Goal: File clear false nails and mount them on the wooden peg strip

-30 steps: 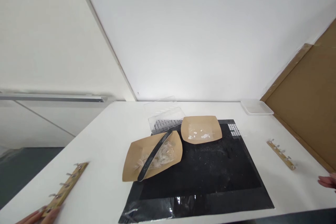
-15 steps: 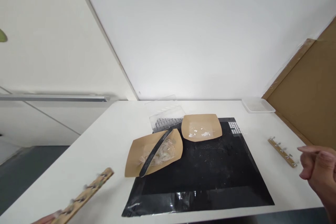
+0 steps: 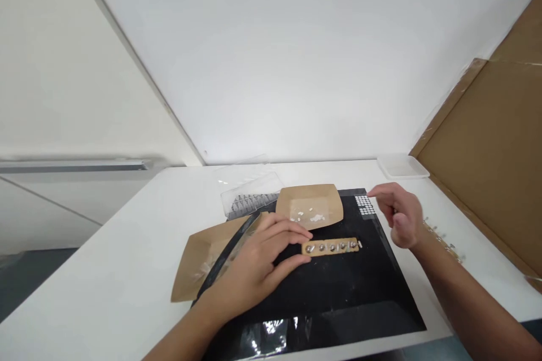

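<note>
My left hand (image 3: 271,254) grips the left end of a narrow wooden strip (image 3: 330,247) between thumb and fingers. The strip carries a row of several round metal fittings with small clear pieces and lies over the black mat (image 3: 330,293). At the mat's far right corner, my right hand (image 3: 398,211) reaches with its index finger to the edge of a sheet of small white dots (image 3: 365,205). Its thumb hangs apart from that finger, and nothing shows between them. A second strip with metal fittings (image 3: 444,241) lies right of my right wrist, partly hidden by it.
A cardboard tray (image 3: 309,192) holds loose white dots. Behind my left hand, another cardboard tray (image 3: 186,265) contains clear pieces, with a black band (image 3: 224,251) across it. Clear plastic packs (image 3: 252,194) lie at the back. A shallow translucent container (image 3: 402,167) stands near the cardboard wall (image 3: 486,169).
My left hand has brought the wooden strip from the lower left onto the mat. My right hand has moved from beside the second strip to the white dot sheet. The view has shifted slightly.
</note>
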A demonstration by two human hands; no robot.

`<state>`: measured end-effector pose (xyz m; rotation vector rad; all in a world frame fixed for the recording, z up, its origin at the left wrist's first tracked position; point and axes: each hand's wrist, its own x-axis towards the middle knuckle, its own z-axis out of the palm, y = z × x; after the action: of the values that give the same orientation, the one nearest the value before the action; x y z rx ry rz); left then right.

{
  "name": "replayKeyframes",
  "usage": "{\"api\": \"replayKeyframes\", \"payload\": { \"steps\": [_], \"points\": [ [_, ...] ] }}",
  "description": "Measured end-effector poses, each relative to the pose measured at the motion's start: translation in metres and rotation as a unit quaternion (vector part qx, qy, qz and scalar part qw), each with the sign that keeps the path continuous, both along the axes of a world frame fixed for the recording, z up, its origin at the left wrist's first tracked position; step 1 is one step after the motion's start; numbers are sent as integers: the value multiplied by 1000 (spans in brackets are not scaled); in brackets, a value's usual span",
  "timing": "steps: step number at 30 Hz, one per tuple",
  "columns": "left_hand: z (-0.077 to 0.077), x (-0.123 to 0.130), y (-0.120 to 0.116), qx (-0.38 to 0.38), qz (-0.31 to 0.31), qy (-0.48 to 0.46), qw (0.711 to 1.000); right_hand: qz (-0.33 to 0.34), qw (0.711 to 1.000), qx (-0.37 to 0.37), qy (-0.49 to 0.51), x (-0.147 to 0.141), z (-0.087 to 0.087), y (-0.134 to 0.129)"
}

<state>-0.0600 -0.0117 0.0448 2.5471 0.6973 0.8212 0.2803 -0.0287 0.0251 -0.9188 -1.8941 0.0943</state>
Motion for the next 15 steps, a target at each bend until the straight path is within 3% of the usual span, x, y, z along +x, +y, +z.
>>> {"api": "replayKeyframes", "payload": {
  "steps": [3,7,10,15],
  "points": [
    [-15,28,6,-54,-3,18,998,42,999,-4,-14,-9,-7,17],
    [-41,49,1,-128,23,48,990,57,998,-10,-33,-12,-28,19],
    [-57,57,-5,-163,47,52,984,46,997,-27,-63,-12,-39,16],
    [-73,60,-10,-160,53,65,983,54,989,-58,-122,-17,-43,15]
  ]
}}
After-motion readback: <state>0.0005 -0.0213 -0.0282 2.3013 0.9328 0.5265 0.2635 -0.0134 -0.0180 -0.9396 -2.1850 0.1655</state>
